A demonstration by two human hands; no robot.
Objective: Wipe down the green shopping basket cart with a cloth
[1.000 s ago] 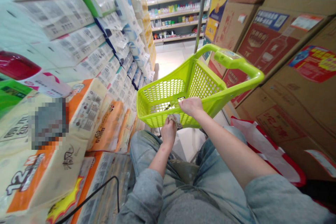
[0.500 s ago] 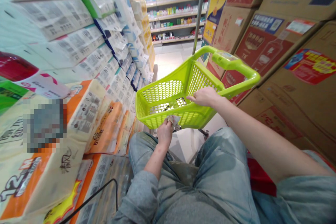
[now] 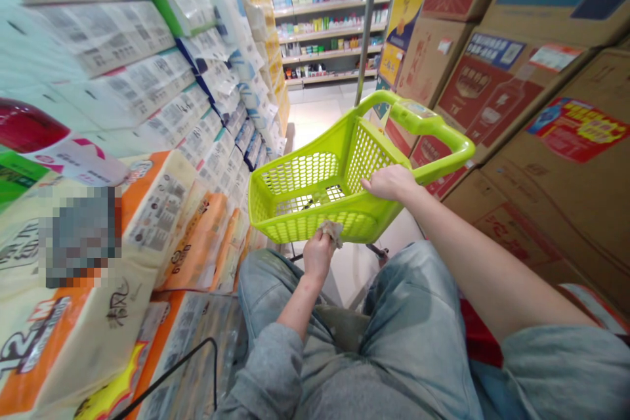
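In front of my knees stands a lime-green shopping cart (image 3: 295, 167) with perforated plastic walls, its basket turned to the left and its handle to the right. My left hand (image 3: 319, 252) is closed around a crumpled whitish wipe (image 3: 333, 232), pressed against the outside of the basket's near wall. Over the cart's near rim, close to the handle end, my right hand (image 3: 391, 182) is closed, gripping the rim. The fingers of that hand are partly hidden behind the rim.
Packs of tissue (image 3: 147, 223) are stacked on the left, with a red-capped bottle (image 3: 59, 144) on top. Cardboard boxes (image 3: 556, 184) rise on the right. A metal pole (image 3: 367, 33) stands behind the cart. Product shelves (image 3: 335, 13) line the far end. A thin black wire (image 3: 182, 367) is at lower left.
My left hand has moved slightly right along the near wall with the wipe. My right hand has closed over the rim. The cart has shifted a little to the left.
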